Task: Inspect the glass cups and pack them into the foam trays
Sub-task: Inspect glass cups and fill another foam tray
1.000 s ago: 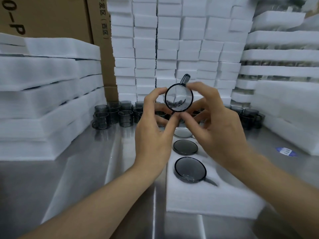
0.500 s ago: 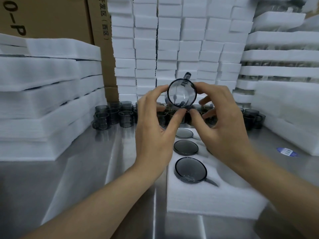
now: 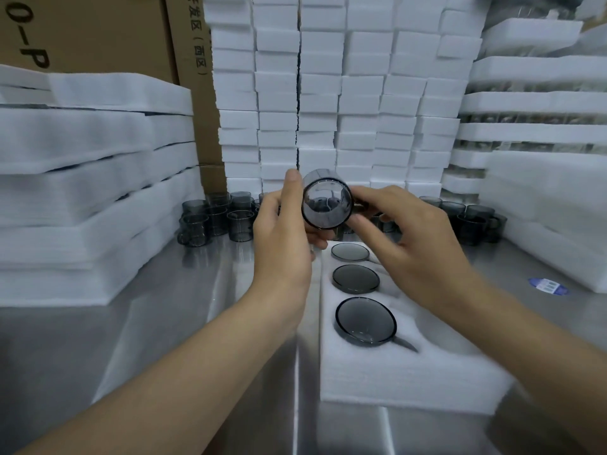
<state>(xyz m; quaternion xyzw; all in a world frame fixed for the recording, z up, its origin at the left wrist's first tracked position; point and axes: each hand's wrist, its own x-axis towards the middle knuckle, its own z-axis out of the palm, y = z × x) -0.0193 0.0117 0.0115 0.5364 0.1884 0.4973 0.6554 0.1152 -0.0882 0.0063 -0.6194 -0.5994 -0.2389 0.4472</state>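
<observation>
Both hands meet on one smoky grey glass cup (image 3: 326, 205), lifted above the far end of the foam tray (image 3: 394, 372): the left hand (image 3: 284, 238) curls round its left wall, thumb tip up over the top edge and fingers tucked beneath, while the right hand (image 3: 410, 238) pinches the right side, where a bit of the handle seems to sit between thumb and forefinger (most of it is hidden, so I would not swear to that). The cup lies on its side with its round end turned toward the person's face, which I take to be the point of the hold: looking straight down the barrel against the pale wall of stacked foam blocks (image 3: 328, 93) behind the tray lets a chip, crack or smear show up. From here the glass looks clear and evenly tinted, with a dark thin rim and reflections inside; I can make out no flaw, though the view is too soft to judge finely. Below it, the tray's left column holds three packed cups (image 3: 356, 279), each sunk in its own pocket with only the circular top showing and, on the nearest, a handle slotted out to the right. The tray's right column is partly hidden under the right forearm. Beyond the tray, loose cups (image 3: 213, 218) wait upright on the steel table (image 3: 131, 339), left and right of the hands.
</observation>
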